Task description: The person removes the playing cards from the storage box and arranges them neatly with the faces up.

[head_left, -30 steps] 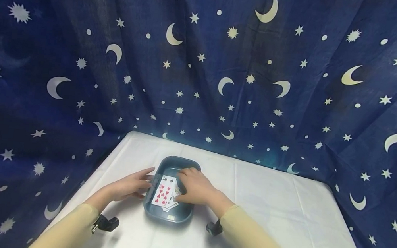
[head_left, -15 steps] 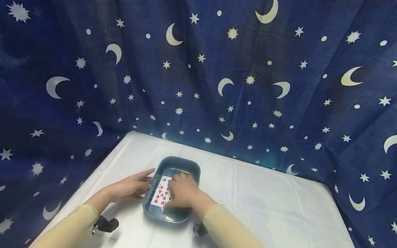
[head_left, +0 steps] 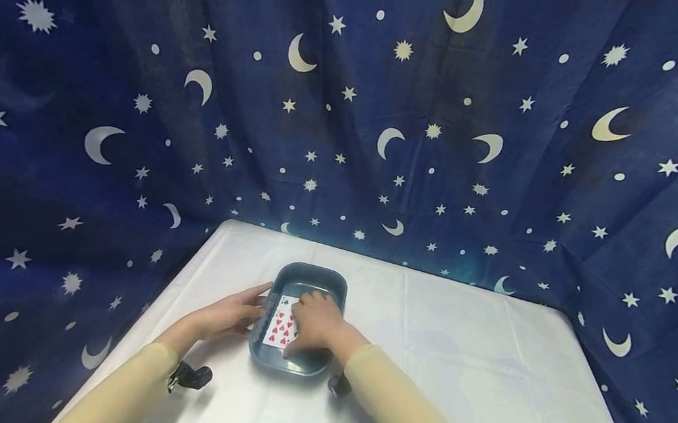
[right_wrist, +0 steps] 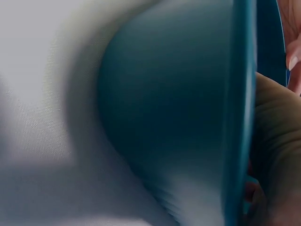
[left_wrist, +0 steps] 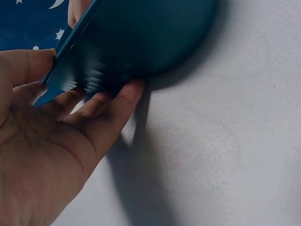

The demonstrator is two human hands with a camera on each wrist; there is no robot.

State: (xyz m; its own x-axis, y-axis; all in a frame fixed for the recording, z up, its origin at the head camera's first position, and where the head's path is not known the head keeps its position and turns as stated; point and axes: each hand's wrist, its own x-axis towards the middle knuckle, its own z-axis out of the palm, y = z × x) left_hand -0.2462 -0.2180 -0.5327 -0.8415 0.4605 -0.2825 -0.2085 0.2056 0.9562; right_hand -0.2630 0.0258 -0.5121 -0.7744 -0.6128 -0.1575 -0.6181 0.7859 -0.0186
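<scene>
A teal plastic tray (head_left: 315,272) sits on the white-covered table (head_left: 459,366), slightly left of centre. Face-up playing cards (head_left: 279,325) lie in it, with a card of red hearts on top. My right hand (head_left: 317,320) reaches into the tray, fingers bent down over the cards' right side and thumb at their near edge. My left hand (head_left: 231,311) rests against the tray's left wall. In the left wrist view, the left hand (left_wrist: 42,155) has its fingers under the tray (left_wrist: 150,37) rim. The right wrist view shows the tray's (right_wrist: 164,117) outer wall and my right hand (right_wrist: 277,141) behind the rim.
A dark blue curtain (head_left: 386,107) printed with moons and stars hangs behind and to both sides of the table. Black wrist mounts (head_left: 191,376) sit on both pale yellow sleeves. White cloth stretches to the right of the tray.
My right hand has slid left across the tray and now covers more of the cards. The left hand has stayed at the tray's left wall.
</scene>
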